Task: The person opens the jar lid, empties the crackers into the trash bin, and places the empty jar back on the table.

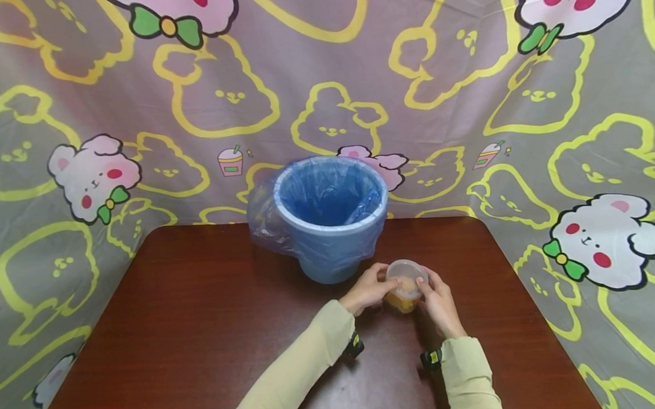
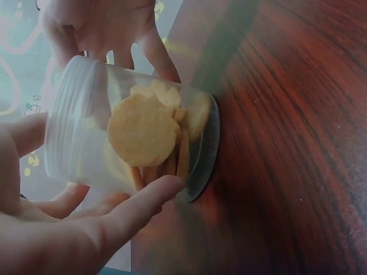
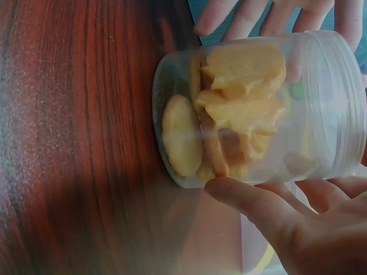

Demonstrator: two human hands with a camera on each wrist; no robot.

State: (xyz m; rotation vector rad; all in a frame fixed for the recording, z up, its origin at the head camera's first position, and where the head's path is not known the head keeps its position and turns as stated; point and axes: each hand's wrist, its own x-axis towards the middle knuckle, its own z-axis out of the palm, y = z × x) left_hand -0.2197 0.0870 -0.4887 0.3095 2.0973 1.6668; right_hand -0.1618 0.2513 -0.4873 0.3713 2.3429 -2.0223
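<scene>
to the near right of the blue bucket [image 1: 332,250], the left hand [image 1: 369,289] and right hand [image 1: 441,303] are gripping a clear jar [image 1: 407,294] from both sides; biscuits [image 2: 142,132] are lying inside; whether it is touching the surface [image 1: 199,310], i cannot tell.

Looked like clear, smooth plastic on the jar [image 3: 295,129]. Showed glossy wood grain on the surface [image 1: 199,310], crinkled film on the liner [image 1: 268,223].
</scene>
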